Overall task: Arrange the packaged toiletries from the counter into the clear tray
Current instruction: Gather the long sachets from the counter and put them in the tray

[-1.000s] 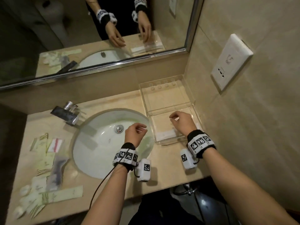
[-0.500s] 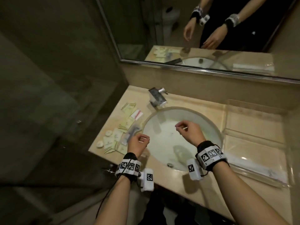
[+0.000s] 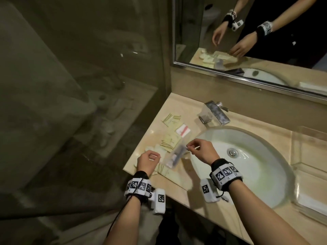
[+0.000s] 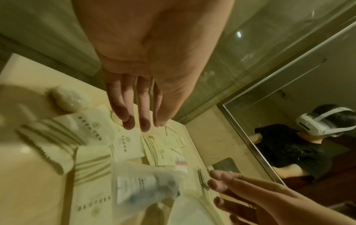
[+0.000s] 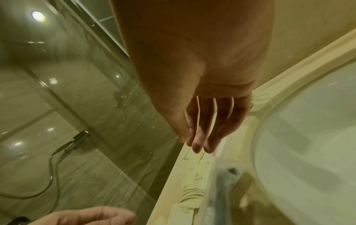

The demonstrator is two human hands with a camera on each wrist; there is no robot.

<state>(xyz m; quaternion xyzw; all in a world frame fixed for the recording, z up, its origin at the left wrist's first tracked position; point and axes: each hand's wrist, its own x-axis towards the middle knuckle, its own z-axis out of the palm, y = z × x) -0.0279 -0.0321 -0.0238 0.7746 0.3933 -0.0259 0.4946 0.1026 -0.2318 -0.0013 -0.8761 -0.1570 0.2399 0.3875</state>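
Cream sachets [image 3: 169,140] [image 4: 127,141], a red-striped white sachet [image 3: 183,130] and a round wrapped soap [image 4: 70,99] lie on the counter left of the sink. A clear pouch [image 3: 174,154] [image 4: 146,187] [image 5: 221,190] with a dark item inside lies on top of them. My left hand [image 3: 155,157] [image 4: 142,126] hovers over the pile's near end, fingers relaxed, holding nothing. My right hand [image 3: 188,147] [image 5: 198,146] hangs just above the pouch's far end, fingers extended and empty. The clear tray [image 3: 313,152] stands at the far right with a long white packet in its near compartment.
The white sink basin [image 3: 247,165] lies between the pile and the tray. A chrome faucet [image 3: 215,113] stands behind it under the mirror [image 3: 256,32]. A glass shower partition [image 3: 88,85] borders the counter's left edge, close to the sachets.
My right hand has left the tray and crossed the sink to the left. My left hand has moved left too. Both now hover over the sachet pile.
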